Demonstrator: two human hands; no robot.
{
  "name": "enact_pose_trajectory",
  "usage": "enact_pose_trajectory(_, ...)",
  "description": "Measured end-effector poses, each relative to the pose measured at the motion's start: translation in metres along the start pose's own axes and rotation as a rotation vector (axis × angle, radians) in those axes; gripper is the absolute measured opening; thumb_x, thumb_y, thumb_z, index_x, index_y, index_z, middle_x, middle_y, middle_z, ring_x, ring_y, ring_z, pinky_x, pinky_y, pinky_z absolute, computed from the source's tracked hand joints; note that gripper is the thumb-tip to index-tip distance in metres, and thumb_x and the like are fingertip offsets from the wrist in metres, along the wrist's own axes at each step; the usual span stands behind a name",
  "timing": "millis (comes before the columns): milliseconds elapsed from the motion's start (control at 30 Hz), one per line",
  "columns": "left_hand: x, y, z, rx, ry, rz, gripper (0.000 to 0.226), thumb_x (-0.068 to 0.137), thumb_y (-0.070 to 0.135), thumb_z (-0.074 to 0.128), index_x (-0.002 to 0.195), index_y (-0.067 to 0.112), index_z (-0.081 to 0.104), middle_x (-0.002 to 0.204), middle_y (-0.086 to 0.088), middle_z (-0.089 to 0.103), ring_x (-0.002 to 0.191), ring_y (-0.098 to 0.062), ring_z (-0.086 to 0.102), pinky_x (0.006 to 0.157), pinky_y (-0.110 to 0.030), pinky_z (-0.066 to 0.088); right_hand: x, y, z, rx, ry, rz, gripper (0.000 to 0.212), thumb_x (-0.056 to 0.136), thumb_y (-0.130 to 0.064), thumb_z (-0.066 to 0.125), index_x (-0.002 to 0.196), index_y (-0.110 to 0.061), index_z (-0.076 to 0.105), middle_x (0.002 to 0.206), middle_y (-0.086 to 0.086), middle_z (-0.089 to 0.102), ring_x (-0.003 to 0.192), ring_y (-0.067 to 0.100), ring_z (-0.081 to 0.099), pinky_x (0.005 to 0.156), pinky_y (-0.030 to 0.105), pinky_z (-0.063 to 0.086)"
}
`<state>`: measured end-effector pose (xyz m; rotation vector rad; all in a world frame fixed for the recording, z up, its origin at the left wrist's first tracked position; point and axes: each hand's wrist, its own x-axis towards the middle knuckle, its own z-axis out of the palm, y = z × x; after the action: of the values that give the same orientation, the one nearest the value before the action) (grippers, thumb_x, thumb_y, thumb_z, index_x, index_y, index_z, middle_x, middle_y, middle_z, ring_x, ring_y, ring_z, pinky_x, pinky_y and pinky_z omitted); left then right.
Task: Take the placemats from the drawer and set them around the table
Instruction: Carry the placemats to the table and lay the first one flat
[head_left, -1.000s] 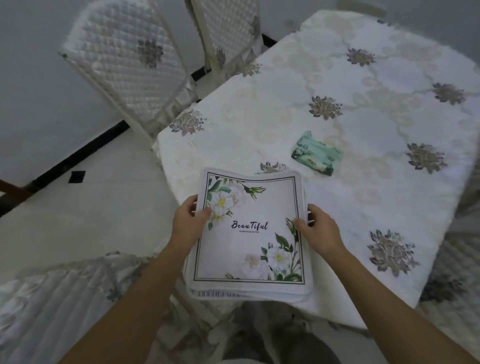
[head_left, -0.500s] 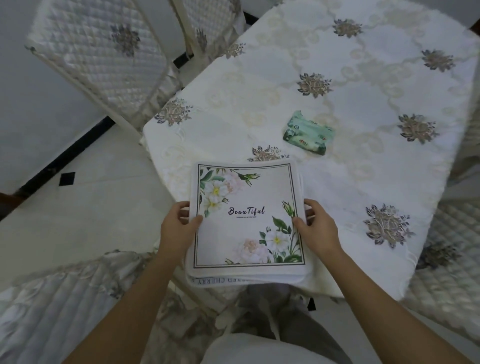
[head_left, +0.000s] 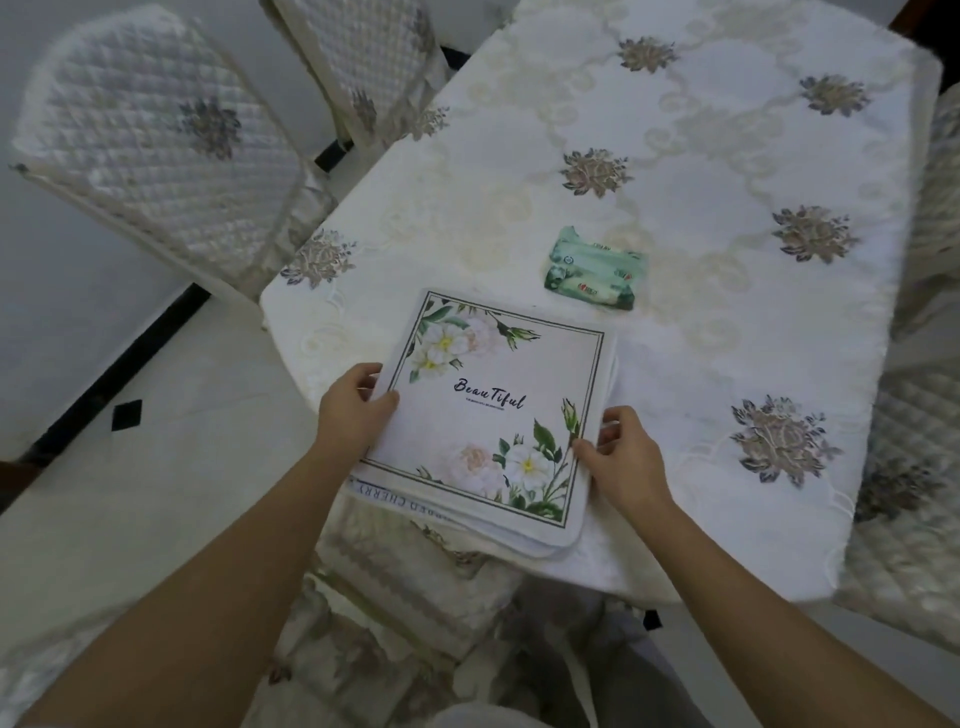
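Stack of placemats (head_left: 493, 415) at the near edge of the table (head_left: 675, 364), its near-left corner overhanging; left hand (head_left: 353, 410) and right hand (head_left: 623, 457) each pinch a side edge; tissue pack (head_left: 595, 270) just beyond

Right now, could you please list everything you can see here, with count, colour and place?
Stack of floral-print fabric placemats: one stack, white with green leaves, near table corner, overhanging the edge.
Green plastic tissue packet: one, on the table just beyond the stack.
Table under embroidered cloth: one, cream with grey-brown flowers.
Quilted-cover chairs: two clearly at far left, white; parts of others near and right.
Left hand: grips the stack's left edge.
Right hand: grips its right edge.
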<state>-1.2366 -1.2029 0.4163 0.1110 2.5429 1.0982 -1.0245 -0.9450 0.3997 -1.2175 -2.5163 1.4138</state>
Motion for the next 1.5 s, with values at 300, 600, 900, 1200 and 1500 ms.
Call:
enact_pose_trajectory(300, -0.017, -0.011, 0.001, 0.201, 0.100, 0.055, 0.043, 0.088, 0.028, 0.071, 0.129, 0.017, 0.065, 0.113, -0.004, 0.059, 0.093, -0.014, 0.057, 0.081, -0.027, 0.042, -0.013, 0.008, 0.011, 0.050, 0.122, 0.001, 0.045, 0.081, -0.027, 0.077, 0.119, -0.026, 0.052, 0.096, -0.006, 0.058, 0.075, 0.008, 0.060, 0.068, 0.026, 0.045)
enact_pose_trajectory(600, -0.017, 0.007, 0.000, -0.081, 0.106, -0.010, 0.025, 0.088, 0.025, 0.072, 0.109, 0.019, 0.061, 0.093, 0.007, 0.064, 0.079, -0.008, 0.061, 0.067, -0.024, 0.047, -0.012, -0.006, 0.005, 0.128, 0.120, 0.081, 0.019, 0.082, -0.025, 0.075, 0.088, -0.017, 0.059, 0.078, -0.008, 0.061, 0.068, 0.008, 0.056, 0.062, 0.026, 0.040)
enact_pose_trajectory(900, -0.067, 0.042, -0.008, -0.327, 0.128, 0.008, 0.018, 0.090, 0.009, 0.066, 0.105, 0.018, 0.062, 0.095, 0.006, 0.066, 0.082, -0.011, 0.064, 0.067, -0.020, 0.050, -0.030, -0.027, -0.049, 0.136, 0.098, -0.099, 0.008, 0.085, -0.023, 0.071, 0.091, -0.023, 0.065, 0.077, -0.009, 0.068, 0.062, 0.004, 0.060, 0.060, 0.021, 0.044)
enact_pose_trajectory(1200, -0.194, 0.132, 0.042, -0.509, 0.078, 0.139, 0.015, 0.090, 0.002, 0.066, 0.094, 0.013, 0.057, 0.086, -0.002, 0.069, 0.076, -0.016, 0.067, 0.060, -0.021, 0.052, -0.106, 0.012, -0.189, 0.273, 0.164, -0.255, 0.013, 0.089, -0.015, 0.069, 0.094, -0.027, 0.067, 0.086, -0.011, 0.074, 0.080, 0.004, 0.068, 0.074, 0.025, 0.056)
enact_pose_trajectory(1500, -0.343, 0.244, 0.204, -0.509, -0.188, 0.349, 0.018, 0.090, 0.001, 0.068, 0.097, 0.014, 0.057, 0.092, -0.009, 0.072, 0.079, -0.019, 0.070, 0.066, -0.028, 0.057, -0.241, 0.173, -0.362, 0.492, 0.506, -0.132, 0.020, 0.089, -0.002, 0.068, 0.100, -0.019, 0.071, 0.086, -0.005, 0.075, 0.078, 0.007, 0.071, 0.067, 0.018, 0.056)
